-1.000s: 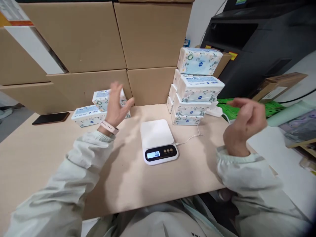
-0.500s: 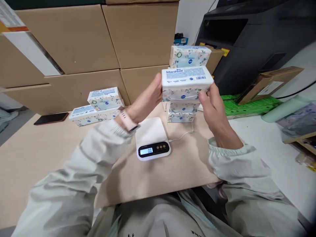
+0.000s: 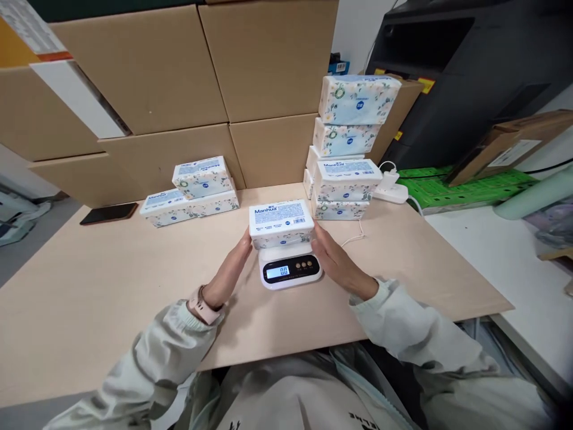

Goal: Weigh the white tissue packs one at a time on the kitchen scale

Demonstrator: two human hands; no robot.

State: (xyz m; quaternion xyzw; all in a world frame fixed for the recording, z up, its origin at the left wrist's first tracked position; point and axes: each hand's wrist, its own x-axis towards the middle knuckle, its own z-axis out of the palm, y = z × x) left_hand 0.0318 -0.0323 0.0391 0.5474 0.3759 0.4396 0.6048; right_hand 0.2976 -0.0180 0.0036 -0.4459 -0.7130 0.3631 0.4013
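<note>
A white tissue pack (image 3: 281,223) with blue print and a floral side is over the plate of a white digital scale (image 3: 290,285), whose display reads 0.0. My left hand (image 3: 231,266) presses against the pack's left end and my right hand (image 3: 333,257) against its right end, so it is held between both. Whether the pack touches the plate is hidden. Behind it to the right rises a stack of matching tissue packs (image 3: 342,180). On the left lie several more packs (image 3: 203,179), one on top of the others.
Cardboard boxes (image 3: 273,152) form a wall along the table's back. A dark phone (image 3: 108,214) lies at the far left. A white power strip (image 3: 391,191) and cable sit beside the right stack. Further right are a green crate (image 3: 456,188) and a large dark machine (image 3: 430,77).
Both hands have brought the tissue pack down and toward me, from in front of the right stack to over the scale. The display still reads 0.0.
</note>
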